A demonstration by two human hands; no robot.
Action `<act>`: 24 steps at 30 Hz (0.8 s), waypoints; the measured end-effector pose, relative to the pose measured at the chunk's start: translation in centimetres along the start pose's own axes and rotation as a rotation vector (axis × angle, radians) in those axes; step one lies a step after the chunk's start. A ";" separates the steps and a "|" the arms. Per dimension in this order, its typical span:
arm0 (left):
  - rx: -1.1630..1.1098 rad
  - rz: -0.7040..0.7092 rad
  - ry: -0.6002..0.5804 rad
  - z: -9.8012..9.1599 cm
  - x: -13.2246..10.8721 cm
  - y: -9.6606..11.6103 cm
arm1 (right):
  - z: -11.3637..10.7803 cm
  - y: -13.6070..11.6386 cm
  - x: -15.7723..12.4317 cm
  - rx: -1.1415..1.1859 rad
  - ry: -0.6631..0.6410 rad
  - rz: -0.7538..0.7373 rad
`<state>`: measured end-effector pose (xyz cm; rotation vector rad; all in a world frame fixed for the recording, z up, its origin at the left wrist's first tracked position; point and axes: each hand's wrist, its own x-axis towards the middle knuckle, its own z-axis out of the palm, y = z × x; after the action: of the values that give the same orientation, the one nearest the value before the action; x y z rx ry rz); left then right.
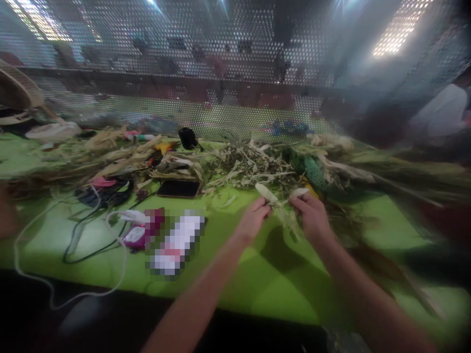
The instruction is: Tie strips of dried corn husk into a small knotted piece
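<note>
My left hand [253,218] is closed in a pinch on a pale, husk-like leaf strip [270,194] whose broad tip points up and left. Facing it, my right hand [312,215] pinches another pale leaf strip [300,192]. Thin greenish-yellow strands [291,225] hang between both hands; whether they join the two strips I cannot tell. Both hands are just above the green table [235,274], in front of a heap of dried leaves [253,162].
A dark phone [178,189] lies left of the heap. Nearer are a purple packet [138,235], a blurred-out white item [178,242] and a looping white cable [123,267]. Dried stalks [106,159] spread left. A green mesh basket [318,174] stands right, and a perforated screen [206,108] runs behind.
</note>
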<state>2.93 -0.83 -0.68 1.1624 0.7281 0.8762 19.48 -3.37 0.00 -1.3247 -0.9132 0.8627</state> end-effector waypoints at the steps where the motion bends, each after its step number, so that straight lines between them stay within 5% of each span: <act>1: -0.002 0.010 -0.001 -0.1 0.0 0.0 | -0.1 -0.2 0.0 -0.032 0.008 -0.022; 8: 0.340 0.094 0.008 -0.9 0.2 -0.1 | -1.6 -1.7 0.4 -0.355 0.118 -0.337; 11: 0.456 0.110 -0.016 -0.4 -0.1 0.1 | -1.5 -1.8 0.1 -0.517 -0.035 -0.460; 15: 0.421 0.092 -0.139 0.5 -0.4 0.2 | -0.7 -1.5 -0.2 -0.489 -0.245 -0.417; 24: 0.469 0.035 -0.239 1.1 0.0 -1.0 | -0.2 -1.8 -0.8 -0.349 -0.115 -0.426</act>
<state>4.05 -1.46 -1.41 1.6692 0.7367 0.5929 19.38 -4.31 1.71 -1.3107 -1.4239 0.4625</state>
